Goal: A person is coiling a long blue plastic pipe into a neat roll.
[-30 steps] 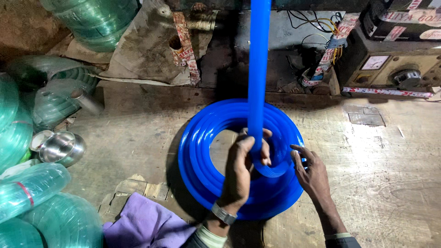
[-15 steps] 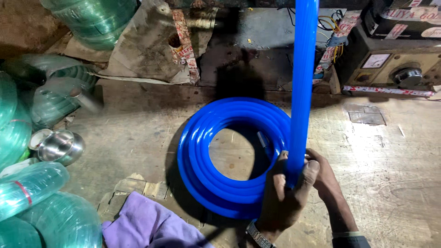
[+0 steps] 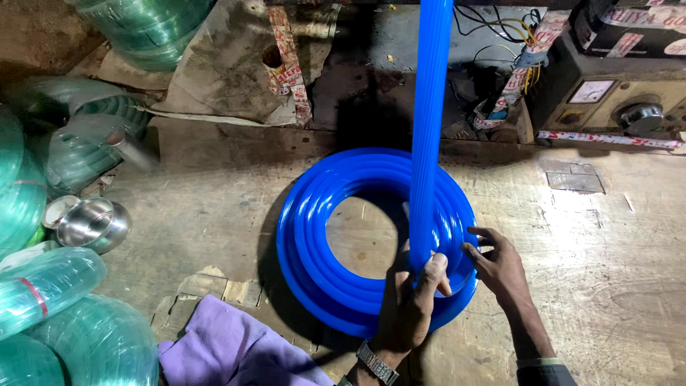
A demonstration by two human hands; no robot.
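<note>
Left hand (image 3: 409,304) in closed grip around the blue hose (image 3: 431,129), whose long axis rises vertically from the fist, above the flat blue coil (image 3: 321,236) on the floor; right hand (image 3: 500,268), fingers spread, touches the coil's right rim.

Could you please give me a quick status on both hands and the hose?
Left hand gripping blue hose. Right hand resting on hose coil. Nothing blocking; purple cloth beside coil.

Blue hose (image 3: 431,129) cut off at top edge. Left hand (image 3: 409,300) hides hose's lower end and part of blue hose coil (image 3: 314,236). Green hose coils (image 3: 43,300) cropped at left edge.
</note>
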